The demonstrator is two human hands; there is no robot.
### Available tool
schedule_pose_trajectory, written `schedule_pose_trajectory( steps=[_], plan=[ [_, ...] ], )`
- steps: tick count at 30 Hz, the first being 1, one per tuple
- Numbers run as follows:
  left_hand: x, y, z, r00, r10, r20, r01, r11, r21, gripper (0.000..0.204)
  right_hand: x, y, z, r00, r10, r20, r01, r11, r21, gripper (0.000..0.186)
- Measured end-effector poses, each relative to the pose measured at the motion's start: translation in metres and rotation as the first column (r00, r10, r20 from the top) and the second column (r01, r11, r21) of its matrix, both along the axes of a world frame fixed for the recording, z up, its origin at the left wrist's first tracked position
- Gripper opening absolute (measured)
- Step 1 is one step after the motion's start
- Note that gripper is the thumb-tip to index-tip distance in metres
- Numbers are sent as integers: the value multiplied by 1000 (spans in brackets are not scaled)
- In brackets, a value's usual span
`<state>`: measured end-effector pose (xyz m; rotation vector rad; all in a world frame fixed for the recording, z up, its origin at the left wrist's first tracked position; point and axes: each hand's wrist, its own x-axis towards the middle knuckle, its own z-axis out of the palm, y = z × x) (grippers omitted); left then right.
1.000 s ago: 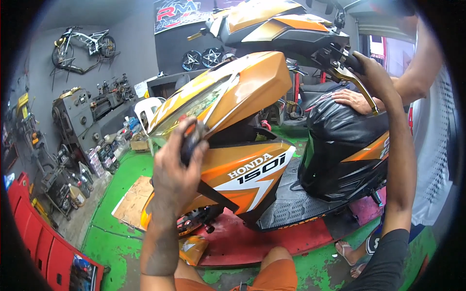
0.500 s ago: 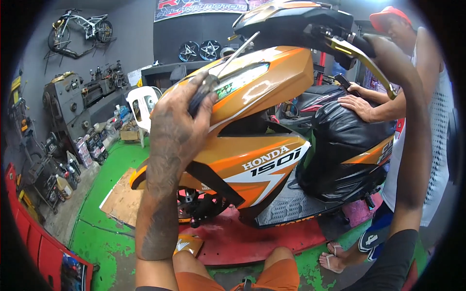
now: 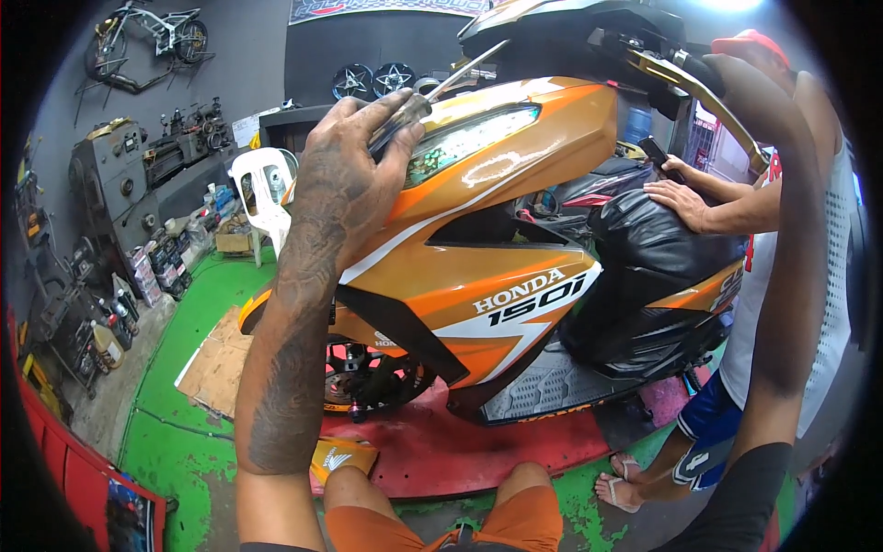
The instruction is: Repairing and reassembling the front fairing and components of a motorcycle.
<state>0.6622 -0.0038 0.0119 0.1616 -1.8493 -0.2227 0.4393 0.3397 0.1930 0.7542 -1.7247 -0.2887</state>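
My left hand (image 3: pixel 363 138) grips a dark-handled screwdriver (image 3: pixel 460 72) at the upper edge of the orange front panel (image 3: pixel 543 138), over its clear lamp strip. The shaft angles up to the right toward the dark handlebar cover (image 3: pixel 570 41); I cannot tell whether the tip touches it. My right hand (image 3: pixel 740 92), smeared and partly in shadow, is wrapped round the handlebar grip (image 3: pixel 699 69) beside a gold brake lever (image 3: pixel 690 87). The orange-and-white scooter (image 3: pixel 497 285) stands side-on before me, its seat (image 3: pixel 644 239) covered in wrinkled black material.
Another person (image 3: pixel 800 239) in a white top and red cap stands at right, one hand (image 3: pixel 671 198) on the seat, the other holding a phone (image 3: pixel 658 152). A red platform (image 3: pixel 497 451) lies under the scooter. Left are cardboard (image 3: pixel 207 368), a white chair (image 3: pixel 248 175), machinery (image 3: pixel 120 184) and a red cabinet (image 3: pixel 83 469).
My left hand with the screwdriver has risen and moved right along the panel. My right hand and the handlebar sit higher and further right. The other person's phone has come into sight.
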Motion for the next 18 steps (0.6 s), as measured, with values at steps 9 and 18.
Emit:
schedule_pose_trajectory(
  steps=[9, 18],
  plan=[
    [-10, -9, 4, 1000, 23, 0, -23, 999, 27, 40, 95, -52, 18, 934, -113, 339, 56, 983, 173, 23],
    [-26, -26, 6, 997, 1, -73, -3, 1000, -31, 39, 120, -87, 32, 908, -413, -68, 418, 903, 102, 27]
  ],
)
